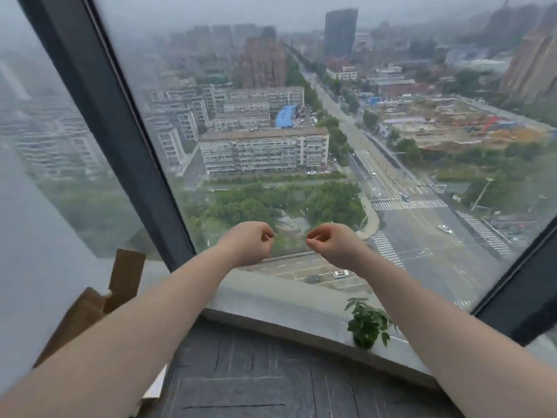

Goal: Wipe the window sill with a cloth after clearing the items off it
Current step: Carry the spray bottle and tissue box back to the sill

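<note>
A pale grey window sill runs along the base of a large window. On it, at the right, stands a small green potted plant. Both my arms reach forward above the sill. My left hand and my right hand hover side by side in front of the glass, well above the sill, each with its fingers curled in and thumb pinched to forefinger. Neither hand holds anything I can see. No cloth is in view.
A brown cardboard box with raised flaps leans at the left end of the sill. Dark window frames slant up at left and right. Dark grey carpet tiles cover the floor below the sill.
</note>
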{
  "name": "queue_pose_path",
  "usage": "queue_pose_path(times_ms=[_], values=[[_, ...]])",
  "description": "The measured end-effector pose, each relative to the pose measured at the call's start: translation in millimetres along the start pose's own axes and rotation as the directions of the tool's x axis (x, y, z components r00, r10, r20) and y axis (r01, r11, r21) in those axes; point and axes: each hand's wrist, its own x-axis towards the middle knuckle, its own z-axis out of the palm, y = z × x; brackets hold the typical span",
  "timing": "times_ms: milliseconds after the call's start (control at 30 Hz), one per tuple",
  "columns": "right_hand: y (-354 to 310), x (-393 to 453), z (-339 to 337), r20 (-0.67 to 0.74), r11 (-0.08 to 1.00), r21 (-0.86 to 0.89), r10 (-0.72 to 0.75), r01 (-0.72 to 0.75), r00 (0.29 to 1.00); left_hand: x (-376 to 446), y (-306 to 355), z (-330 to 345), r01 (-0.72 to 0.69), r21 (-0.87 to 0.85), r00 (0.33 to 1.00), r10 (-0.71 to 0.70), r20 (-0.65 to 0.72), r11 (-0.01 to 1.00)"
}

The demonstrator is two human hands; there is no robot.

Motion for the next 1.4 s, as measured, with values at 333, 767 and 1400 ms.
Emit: queue_pose_path(times_ms=[333,767,1400], values=[[-158.0,-87.3,82.4,0.288,0.907,-0.081,-0.376,0.413,0.881,-240.4,-91.8,-54.1,0.420,-0.017,0.893,-0.416,-0.170,0.908],[-436.4,-316.2,358.0,0.578,0.620,-0.017,-0.634,0.784,0.514,-658.6,-275.9,-76.1,0.725,-0.278,0.545,-0.772,-0.328,0.630],[-714.6,-800.5,743.1,0.792,0.187,0.399,-0.564,0.898,-0.235,-1237.1,-420.8,-0.8,0.833,-0.551,-0.188,-0.962,-0.197,-0.050]])
